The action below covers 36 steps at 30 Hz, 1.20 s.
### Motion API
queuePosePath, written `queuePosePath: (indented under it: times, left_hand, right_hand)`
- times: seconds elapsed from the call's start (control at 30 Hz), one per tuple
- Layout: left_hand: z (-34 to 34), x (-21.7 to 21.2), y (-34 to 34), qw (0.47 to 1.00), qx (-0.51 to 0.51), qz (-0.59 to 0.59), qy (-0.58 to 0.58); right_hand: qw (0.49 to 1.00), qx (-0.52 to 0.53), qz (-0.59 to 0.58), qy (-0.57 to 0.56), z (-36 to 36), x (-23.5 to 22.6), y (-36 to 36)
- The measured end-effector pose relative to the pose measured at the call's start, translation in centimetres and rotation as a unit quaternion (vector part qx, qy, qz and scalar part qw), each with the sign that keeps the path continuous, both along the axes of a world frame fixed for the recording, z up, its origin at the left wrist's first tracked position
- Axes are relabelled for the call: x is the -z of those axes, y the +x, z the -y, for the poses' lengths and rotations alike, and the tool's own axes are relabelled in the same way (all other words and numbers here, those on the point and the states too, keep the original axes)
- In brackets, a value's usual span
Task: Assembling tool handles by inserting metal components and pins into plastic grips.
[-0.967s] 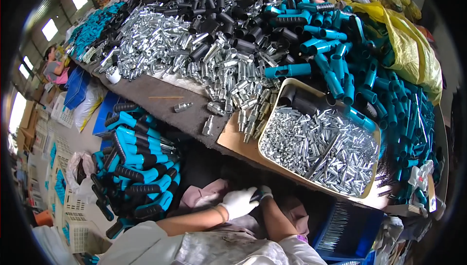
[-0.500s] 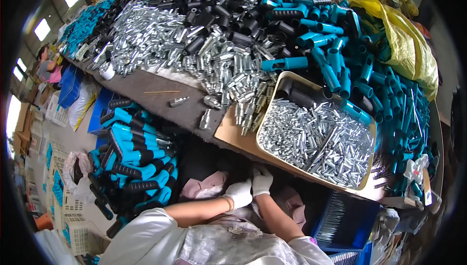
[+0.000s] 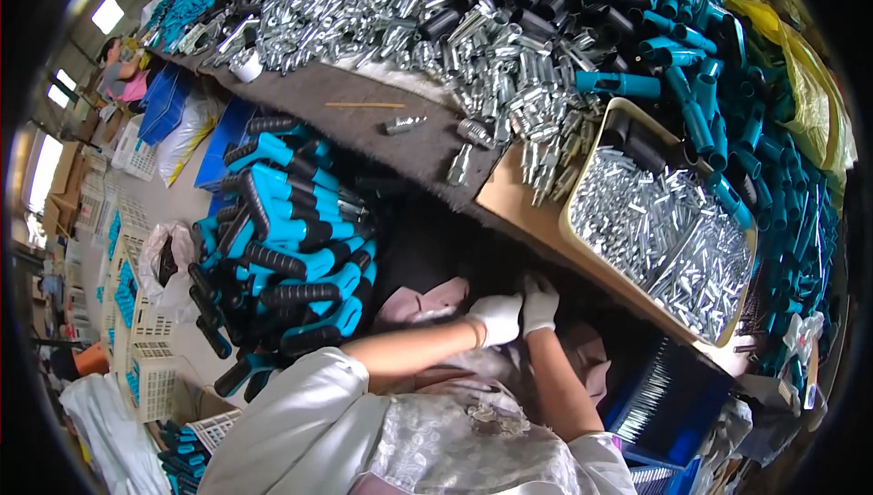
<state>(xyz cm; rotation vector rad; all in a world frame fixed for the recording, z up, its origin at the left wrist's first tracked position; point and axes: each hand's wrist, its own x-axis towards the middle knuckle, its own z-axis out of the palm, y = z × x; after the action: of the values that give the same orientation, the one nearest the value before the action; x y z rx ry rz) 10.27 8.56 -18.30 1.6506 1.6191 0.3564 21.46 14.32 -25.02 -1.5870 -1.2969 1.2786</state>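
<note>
Gloved left hand and right hand sit side by side in the head view, fingers so shadowed below the tabletop that I cannot tell whether they grip anything. Teal-and-black handles lie heaped around ten o'clock from them, some hidden by overlap; at two o'clock a cream tray holds metal pins, and at four o'clock a blue bin sinks into shade.
</note>
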Motion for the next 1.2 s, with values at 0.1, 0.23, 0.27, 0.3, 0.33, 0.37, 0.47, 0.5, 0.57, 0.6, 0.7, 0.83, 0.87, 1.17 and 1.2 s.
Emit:
queuePosePath:
  times: [0.1,0.23,0.27,0.3,0.33,0.37,0.47,0.5,0.57,0.6,0.7,0.83,0.87,1.17,1.2]
  left_hand:
    - [0.2,-5.8,-3.6,0.996,0.076,-0.036,0.027]
    - [4.2,-18.3,-10.0,0.998,0.041,-0.003,0.042]
    - [5.6,-21.5,-11.8,0.996,0.025,-0.005,0.088]
    - [6.9,-24.4,-13.2,0.987,0.013,-0.032,0.156]
    - [8.6,-26.4,-14.7,0.977,-0.017,-0.051,0.208]
    - [10.9,-28.9,-16.1,0.967,-0.063,-0.025,0.244]
    - [16.1,-33.9,-18.7,0.945,-0.152,-0.117,0.265]
    - [17.5,-34.7,-19.3,0.937,-0.206,-0.127,0.252]
    - [19.5,-36.2,-19.9,0.925,-0.233,-0.154,0.258]
    - [20.3,-37.3,-19.8,0.912,-0.237,-0.210,0.260]
    - [21.2,-36.9,-21.6,0.898,-0.252,-0.257,0.253]
    - [19.4,-33.7,-24.3,0.882,-0.227,-0.299,0.285]
    - [18.5,-31.6,-25.6,0.865,-0.169,-0.347,0.322]
    - [16.7,-22.2,-28.1,0.891,-0.151,-0.375,0.205]
    - [16.3,-22.9,-27.9,0.901,-0.162,-0.356,0.186]
  right_hand:
    - [0.973,0.034,-0.224,-0.045,0.7,-2.7,1.4]
    - [0.912,0.080,-0.352,-0.195,2.7,-1.9,7.5]
    - [0.888,0.109,-0.377,-0.241,2.9,-1.1,8.6]
    - [0.888,0.113,-0.375,-0.240,2.8,-0.6,9.3]
    - [0.906,0.068,-0.366,-0.203,2.7,-0.4,9.6]
    - [0.918,0.014,-0.358,-0.169,2.7,-0.5,9.1]
    - [0.934,-0.040,-0.277,-0.222,3.1,-1.6,7.4]
    - [0.940,-0.077,-0.221,-0.248,3.2,-1.8,7.0]
    - [0.945,-0.089,-0.212,-0.234,3.5,-2.4,5.9]
    - [0.949,-0.099,-0.201,-0.220,3.5,-2.6,5.3]
    - [0.955,-0.104,-0.184,-0.206,3.9,-2.2,5.5]
    - [0.959,-0.095,-0.179,-0.197,4.2,-2.0,5.9]
    - [0.961,-0.099,-0.176,-0.190,4.1,-1.5,6.3]
    - [0.960,-0.123,-0.169,-0.189,4.7,-3.2,4.8]
    - [0.960,-0.122,-0.168,-0.187,4.9,-4.1,4.6]
